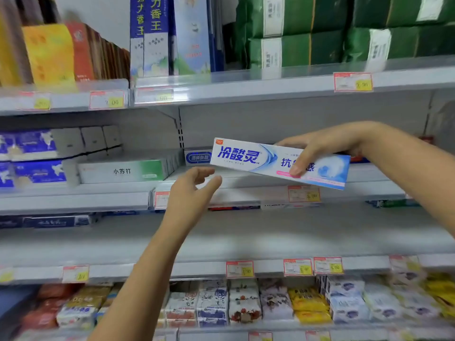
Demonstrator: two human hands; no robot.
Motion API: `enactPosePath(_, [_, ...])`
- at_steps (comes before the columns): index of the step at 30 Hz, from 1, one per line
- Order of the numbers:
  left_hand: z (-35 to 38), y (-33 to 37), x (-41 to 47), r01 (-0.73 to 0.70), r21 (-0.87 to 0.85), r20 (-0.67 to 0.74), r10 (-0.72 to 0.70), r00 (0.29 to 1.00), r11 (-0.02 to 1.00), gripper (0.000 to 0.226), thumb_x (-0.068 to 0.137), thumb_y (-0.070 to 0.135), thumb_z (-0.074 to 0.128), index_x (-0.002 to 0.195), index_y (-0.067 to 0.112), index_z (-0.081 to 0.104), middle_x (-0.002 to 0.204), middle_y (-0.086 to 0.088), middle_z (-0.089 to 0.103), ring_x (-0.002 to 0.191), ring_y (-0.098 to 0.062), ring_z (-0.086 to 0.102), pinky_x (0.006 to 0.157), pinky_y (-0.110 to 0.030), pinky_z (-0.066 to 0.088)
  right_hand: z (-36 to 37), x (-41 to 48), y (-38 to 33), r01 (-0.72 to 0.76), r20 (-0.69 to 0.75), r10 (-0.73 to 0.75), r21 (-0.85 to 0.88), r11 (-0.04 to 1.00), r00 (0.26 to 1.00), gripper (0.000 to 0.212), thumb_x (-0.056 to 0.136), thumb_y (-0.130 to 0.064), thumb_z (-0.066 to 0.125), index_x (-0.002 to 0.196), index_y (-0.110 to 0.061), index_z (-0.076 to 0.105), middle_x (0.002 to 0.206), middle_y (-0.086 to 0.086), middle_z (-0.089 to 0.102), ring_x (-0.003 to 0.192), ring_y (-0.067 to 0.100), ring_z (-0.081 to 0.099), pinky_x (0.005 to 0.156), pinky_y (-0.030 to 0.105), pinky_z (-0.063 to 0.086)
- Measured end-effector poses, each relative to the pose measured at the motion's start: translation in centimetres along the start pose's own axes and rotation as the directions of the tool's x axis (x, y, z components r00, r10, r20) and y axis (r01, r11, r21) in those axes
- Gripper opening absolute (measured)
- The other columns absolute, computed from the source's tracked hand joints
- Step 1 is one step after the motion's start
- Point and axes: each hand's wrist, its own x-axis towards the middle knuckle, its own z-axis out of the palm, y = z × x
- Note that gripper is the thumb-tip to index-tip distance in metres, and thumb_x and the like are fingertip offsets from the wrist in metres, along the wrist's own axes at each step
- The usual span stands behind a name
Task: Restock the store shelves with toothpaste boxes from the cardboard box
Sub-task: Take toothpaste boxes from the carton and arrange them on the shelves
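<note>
Your left hand (190,190), nearest at centre frame, is raised with fingers loosely open, holding nothing, just below the toothpaste box (236,156). Right of it, your right hand (317,148) grips that tilted box before the middle shelf (246,193).

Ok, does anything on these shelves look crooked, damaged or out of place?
Nothing damaged or spilled. Only the toothpaste box is askew, its right end lower, because the right hand holds it in front of the shelf, not yet placed.
</note>
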Motion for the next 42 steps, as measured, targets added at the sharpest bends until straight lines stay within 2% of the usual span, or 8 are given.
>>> enactPosePath(4, [-1.3, -2.1, 1.8, -0.018, 0.228, -0.017, 0.023, 1.000, 0.974, 0.026, 0.089, 0.028, 0.060, 0.113, 0.019, 0.064, 0.110, 0.010, 0.059, 0.096, -0.004, 0.051, 0.081, -0.021, 0.035, -0.3, 1.4, 0.1, -0.020, -0.006, 0.020, 0.001, 1.000, 1.000, 0.065, 0.065, -0.024, 0.073, 0.126, -0.035, 0.052, 0.101, 0.002, 0.072, 0.073, 0.018, 0.069, 0.057, 0.026, 0.056])
enactPosePath(9, [-2.5, -6.7, 1.4, 0.024, 0.225, -0.049, -0.013, 0.999, 0.974, 0.019, 0.088, 0.027, 0.063, 0.104, 0.017, 0.068, 0.105, 0.004, 0.067, 0.095, -0.010, 0.061, 0.078, -0.022, 0.042, 1.3, 1.9, 0.3, 0.009, 0.078, -0.010, 0.021, 1.000, 0.997, 0.072, 0.059, -0.025, 0.078, 0.125, -0.036, 0.053, 0.112, 0.006, 0.069, 0.084, 0.027, 0.067, 0.062, 0.031, 0.058])
enactPosePath(15, [-2.0, -7.9, -2.3, 0.103, -0.126, -0.030, -0.108, 0.994, 0.987, 0.021, 0.095, 0.032, 0.053, 0.092, 0.020, 0.070, 0.102, 0.003, 0.070, 0.099, -0.010, 0.063, 0.084, -0.020, 0.046, 4.7, 3.4, -0.4, 0.022, 0.176, -0.020, -0.011, 1.000, 0.984, 0.078, 0.056, -0.027, 0.080, 0.125, -0.046, 0.048, 0.117, 0.004, 0.066, 0.101, 0.034, 0.065, 0.072, 0.034, 0.059])
enactPosePath(18, [-1.5, -7.0, -4.5, 0.389, -0.588, 0.185, -0.351, 0.918, 0.709, 0.052, 0.095, 0.053, 0.031, 0.100, 0.015, 0.067, 0.107, -0.009, 0.070, 0.099, -0.023, 0.067, 0.085, -0.038, 0.055, 6.8, 3.9, 0.4, 0.021, 0.209, -0.030, 0.045, 0.999, 0.977, 0.082, 0.047, -0.032, 0.081, 0.120, -0.050, 0.051, 0.111, 0.002, 0.068, 0.093, 0.029, 0.067, 0.069, 0.032, 0.058])
enactPosePath(23, [-0.2, -7.4, -7.7, 0.541, -0.688, 0.390, -0.381, 0.838, 0.483, 0.073, 0.074, 0.069, 0.037, 0.122, 0.017, 0.054, 0.115, -0.012, 0.067, 0.095, -0.032, 0.069, 0.078, -0.040, 0.059, 9.8, 4.3, 3.0, 0.064, 0.310, -0.083, 0.074, 0.995, 0.947, 0.078, 0.055, -0.032, 0.081, 0.124, -0.052, 0.049, 0.123, -0.003, 0.063, 0.107, 0.029, 0.063, 0.087, 0.047, 0.054])
enactPosePath(27, [1.3, -9.3, -8.7, 0.551, -0.659, 0.416, -0.362, 0.834, 0.513, 0.047, 0.078, 0.041, 0.058, 0.110, 0.008, 0.060, 0.091, -0.006, 0.074, 0.088, -0.023, 0.072, 0.072, -0.028, 0.058, 11.7, 4.7, 6.2, 0.012, 0.283, -0.013, 0.005, 1.000, 0.959, 0.083, 0.063, -0.027, 0.080, 0.132, -0.049, 0.040, 0.126, -0.009, 0.058, 0.102, 0.017, 0.065, 0.081, 0.035, 0.056])
enactPosePath(32, [4.8, -11.9, -8.2, 0.584, -0.438, 0.431, -0.410, 0.804, 0.684, 0.062, 0.082, 0.023, 0.071, 0.136, 0.010, 0.042, 0.110, -0.004, 0.070, 0.098, -0.017, 0.069, 0.098, -0.036, 0.049, 11.7, 5.2, 10.9, -0.161, 0.160, 0.169, -0.057, 0.985, 0.973, 0.087, 0.059, -0.033, 0.081, 0.132, -0.050, 0.038, 0.116, 0.005, 0.059, 0.092, 0.026, 0.069, 0.081, 0.039, 0.057])
enactPosePath(42, [12.9, -11.4, -3.1, 0.269, 0.043, 0.407, -0.263, 0.875, 0.962, 0.035, 0.076, 0.033, 0.077, 0.101, 0.016, 0.059, 0.090, 0.008, 0.064, 0.072, 0.001, 0.055, 0.056, -0.015, 0.038, 7.2, 6.9, 16.8, -0.251, 0.001, 0.255, -0.178, 0.952, 0.967, 0.084, 0.074, -0.023, 0.080, 0.140, -0.037, 0.031, 0.114, -0.012, 0.057, 0.090, 0.010, 0.066, 0.066, 0.017, 0.053])
